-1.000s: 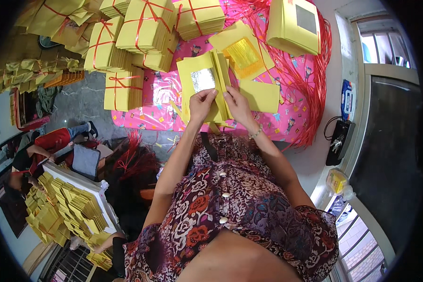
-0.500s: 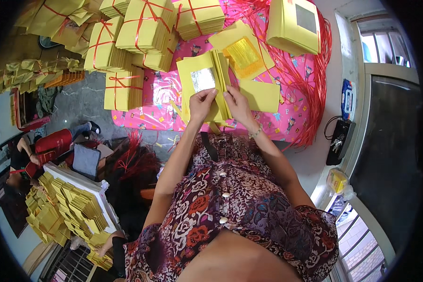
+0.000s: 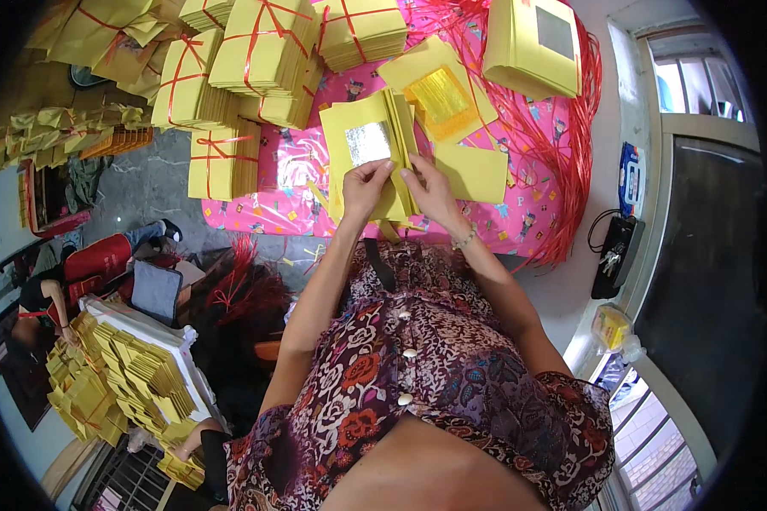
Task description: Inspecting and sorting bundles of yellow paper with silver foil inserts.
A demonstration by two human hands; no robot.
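Note:
Yellow paper sheets [image 3: 349, 128] stand in a loose stack before me, the top one bearing a silver foil square [image 3: 367, 143]. My left hand [image 3: 364, 189] pinches the near edge of the stack, thumb against the fingers. On the other side, my right hand [image 3: 432, 189] has its thumb and fingers closed at the edge of several slightly fanned sheets. Its fingertips partly hide the edges there. Just beyond my right hand lie a plain yellow sheet [image 3: 477, 175] and a sheet with a gold foil square [image 3: 441, 95].
Yellow paper bundles [image 3: 260, 51] tied with red ribbon fill the table's far left. An untied stack [image 3: 528, 51] stands far right beside long red ribbon strands [image 3: 562, 204]. The tablecloth [image 3: 290, 213] is pink. At left, co-workers' arms [image 3: 57, 302] reach over more yellow paper [image 3: 145, 366].
My right fingers have shifted slightly along the sheet edges; my left hand looks unmoved. At far left, a co-worker's arm has moved from beside the red chair to the yellow paper.

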